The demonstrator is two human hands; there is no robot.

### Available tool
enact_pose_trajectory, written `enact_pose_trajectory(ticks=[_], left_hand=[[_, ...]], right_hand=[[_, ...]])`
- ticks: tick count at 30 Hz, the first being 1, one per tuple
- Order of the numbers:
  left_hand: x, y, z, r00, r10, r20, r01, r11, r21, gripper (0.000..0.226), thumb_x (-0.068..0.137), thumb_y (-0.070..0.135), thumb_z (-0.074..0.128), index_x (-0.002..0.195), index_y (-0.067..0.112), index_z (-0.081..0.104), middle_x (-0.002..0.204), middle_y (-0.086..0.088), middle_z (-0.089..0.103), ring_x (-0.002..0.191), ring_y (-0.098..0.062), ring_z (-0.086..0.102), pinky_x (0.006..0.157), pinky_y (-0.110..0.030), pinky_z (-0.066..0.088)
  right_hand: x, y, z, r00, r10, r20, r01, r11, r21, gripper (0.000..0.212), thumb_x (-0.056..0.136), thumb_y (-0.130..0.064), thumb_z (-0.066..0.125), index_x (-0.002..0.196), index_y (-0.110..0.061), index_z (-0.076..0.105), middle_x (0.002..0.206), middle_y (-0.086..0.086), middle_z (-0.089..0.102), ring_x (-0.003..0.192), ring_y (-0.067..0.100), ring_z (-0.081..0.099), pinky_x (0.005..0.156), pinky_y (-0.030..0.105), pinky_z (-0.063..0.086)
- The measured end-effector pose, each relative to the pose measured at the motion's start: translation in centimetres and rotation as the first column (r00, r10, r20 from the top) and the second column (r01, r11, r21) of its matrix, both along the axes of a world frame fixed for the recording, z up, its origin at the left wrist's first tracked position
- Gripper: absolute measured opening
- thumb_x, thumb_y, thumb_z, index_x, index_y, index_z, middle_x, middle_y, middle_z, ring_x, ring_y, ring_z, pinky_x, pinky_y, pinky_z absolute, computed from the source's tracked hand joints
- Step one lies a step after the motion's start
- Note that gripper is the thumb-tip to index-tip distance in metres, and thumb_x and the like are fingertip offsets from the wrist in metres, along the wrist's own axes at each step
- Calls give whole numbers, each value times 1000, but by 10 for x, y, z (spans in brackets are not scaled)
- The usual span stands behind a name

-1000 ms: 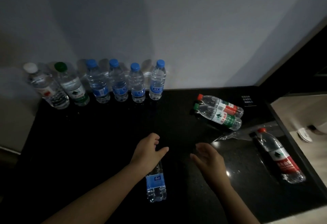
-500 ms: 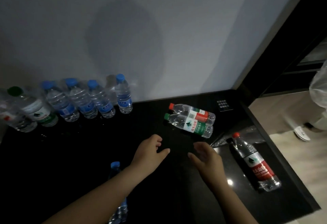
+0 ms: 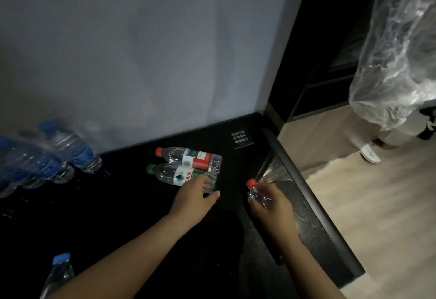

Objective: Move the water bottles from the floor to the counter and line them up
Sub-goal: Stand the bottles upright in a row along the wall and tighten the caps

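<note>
Careful: your right hand (image 3: 271,203) grips red-capped bottle (image 3: 256,193) by neck, left hand (image 3: 195,196) curls round green-capped bottle (image 3: 175,173); a slip could roll either off the surface (image 3: 141,216).

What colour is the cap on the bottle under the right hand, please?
Its cap is red; head view.

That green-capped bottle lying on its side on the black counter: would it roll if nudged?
Probably: the green-capped bottle is round and lies flat on the smooth counter, though the red-capped bottle right beside it would likely stop it rolling toward the wall. Capped and seemingly water-filled, it should feel fairly heavy and firm.
</note>
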State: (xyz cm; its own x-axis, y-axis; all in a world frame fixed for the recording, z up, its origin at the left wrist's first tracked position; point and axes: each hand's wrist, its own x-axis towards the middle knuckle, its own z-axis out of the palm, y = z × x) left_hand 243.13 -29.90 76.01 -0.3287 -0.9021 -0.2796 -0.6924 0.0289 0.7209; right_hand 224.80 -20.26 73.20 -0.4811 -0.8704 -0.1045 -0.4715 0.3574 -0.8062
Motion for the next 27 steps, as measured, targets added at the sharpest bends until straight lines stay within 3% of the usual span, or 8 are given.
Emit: enact_pose_trajectory(ticks=[3, 7, 11, 14, 17, 23, 27], left_hand=[[-19, -5, -6, 998, -50, 28, 50, 999, -13, 38, 84, 32, 71, 117, 17, 57, 111, 2, 61, 101, -11, 60, 88, -26, 51], [-32, -6, -19, 995, -94, 21, 94, 996, 2, 41, 85, 31, 71, 120, 15, 57, 116, -1, 61, 104, -12, 60, 89, -24, 50], [-36, -11, -29, 993, -113, 35, 113, 994, 0, 43, 86, 32, 70, 122, 15, 55, 118, -1, 60, 107, -13, 59, 93, -28, 50], [-36, -20, -34, 990, -100, 101, 110, 989, -96, 39, 87, 34, 68, 118, 15, 55, 112, 1, 57, 103, -14, 56, 83, -25, 46], [-37, -32, -39, 988, -56, 144, 78, 985, -153, 36, 87, 33, 67, 115, 13, 55, 109, 0, 54, 97, -14, 52, 79, -25, 41], [-43, -63, -48, 969, 34, 246, -5, 993, -116, 35, 89, 36, 63, 109, 7, 59, 106, -10, 62, 97, -26, 61, 79, -35, 50], [-45, -86, -54, 950, 146, 278, -138, 989, -47, 42, 89, 38, 63, 108, 2, 57, 100, -12, 65, 90, -30, 64, 78, -37, 53]], right_hand=[[-14, 7, -9, 999, -38, -26, 38, 999, 9, 27, 79, -29, 73, 103, -34, 62, 107, -14, 64, 95, 1, 61, 76, 15, 47], [-23, 12, -20, 995, -86, -52, 89, 995, 51, 34, 81, -33, 70, 114, -26, 64, 110, -9, 65, 98, 5, 61, 80, 24, 49], [-29, 9, -30, 991, -90, -104, 102, 988, 114, 42, 81, -36, 72, 119, -21, 62, 114, -4, 61, 93, 5, 55, 76, 21, 42], [-33, 0, -39, 988, -62, -138, 89, 977, 194, 49, 79, -38, 73, 122, -18, 59, 117, 1, 56, 92, 8, 50, 75, 21, 37], [-36, -11, -47, 990, -49, -133, 85, 957, 278, 56, 79, -37, 72, 127, -16, 54, 124, 4, 52, 105, 18, 55, 77, 23, 39], [-37, -25, -63, 993, -15, -117, 63, 907, 417, 69, 76, -34, 74, 135, -13, 46, 130, 9, 49, 114, 26, 54, 92, 34, 48], [-27, -26, -72, 966, 57, -251, 81, 859, 505, 68, 79, -41, 70, 136, -17, 41, 127, 6, 53, 114, 24, 55, 95, 40, 48]])
